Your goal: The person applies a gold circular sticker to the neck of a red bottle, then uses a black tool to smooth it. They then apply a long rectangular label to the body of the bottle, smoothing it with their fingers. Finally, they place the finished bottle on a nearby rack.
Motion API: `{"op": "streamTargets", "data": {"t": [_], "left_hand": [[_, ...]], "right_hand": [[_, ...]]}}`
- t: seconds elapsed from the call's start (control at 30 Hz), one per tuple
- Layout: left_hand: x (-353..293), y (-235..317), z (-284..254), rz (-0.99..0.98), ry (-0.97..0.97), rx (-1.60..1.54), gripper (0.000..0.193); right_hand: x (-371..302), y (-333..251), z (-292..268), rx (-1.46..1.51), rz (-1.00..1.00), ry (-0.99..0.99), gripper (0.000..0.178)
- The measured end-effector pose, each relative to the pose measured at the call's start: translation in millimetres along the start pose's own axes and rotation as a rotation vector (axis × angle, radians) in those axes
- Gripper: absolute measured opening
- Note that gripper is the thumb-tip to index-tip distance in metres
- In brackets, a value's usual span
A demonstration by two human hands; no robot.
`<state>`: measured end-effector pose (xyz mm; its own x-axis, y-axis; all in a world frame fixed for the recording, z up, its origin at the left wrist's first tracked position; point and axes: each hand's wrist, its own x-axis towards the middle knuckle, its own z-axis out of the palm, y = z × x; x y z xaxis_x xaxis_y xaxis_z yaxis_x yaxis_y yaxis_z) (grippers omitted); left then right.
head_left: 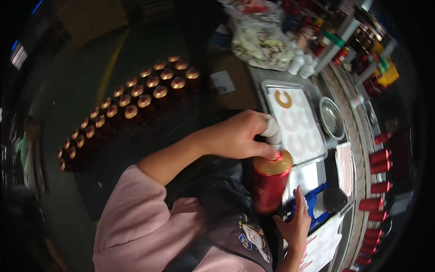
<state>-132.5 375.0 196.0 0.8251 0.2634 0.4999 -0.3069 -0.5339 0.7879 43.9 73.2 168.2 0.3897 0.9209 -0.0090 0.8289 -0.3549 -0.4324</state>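
Note:
My left hand (251,136) grips a red canister (271,188) by the small red knob on its gold top, with pale wrapping on a finger. The canister hangs upright, slightly tilted, in front of my dark apron. My right hand (295,226) is apart from it at the lower right, its fingers spread and nothing in them. Beside that hand is a blue frame-like stand (312,204) on the bench, partly hidden. Beyond the canister lies a metal tray (267,86) with a white backing sheet (294,124) that bears a gold C-shaped label (283,100).
To the left, several similar gold-topped canisters (131,111) stand in rows. A metal bowl (332,119) sits right of the tray. White bottles (297,62) and a clear bag of pale scraps (263,45) are at the back. More red canisters (371,205) line the right side.

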Motion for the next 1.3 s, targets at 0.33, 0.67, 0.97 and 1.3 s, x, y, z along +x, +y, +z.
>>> {"op": "streamTargets", "data": {"t": [0.33, 0.67, 0.97, 1.3], "left_hand": [[-298, -98, -84, -0.893, 0.742, 1.181, 0.014], [-475, -191, -213, -1.262, 0.959, 1.433, 0.016], [-507, -217, -242, -1.348, 0.946, 1.309, 0.022], [-352, -197, -176, -0.590, 1.250, 1.085, 0.020]], "right_hand": [[49, 7, -11, 0.274, 0.128, -0.012, 0.085], [53, 7, 5, 0.319, 0.263, -0.056, 0.073], [56, -19, 1, 0.276, 0.303, -0.084, 0.068], [-4, -4, -8, 0.643, 0.441, 0.103, 0.057]]}}
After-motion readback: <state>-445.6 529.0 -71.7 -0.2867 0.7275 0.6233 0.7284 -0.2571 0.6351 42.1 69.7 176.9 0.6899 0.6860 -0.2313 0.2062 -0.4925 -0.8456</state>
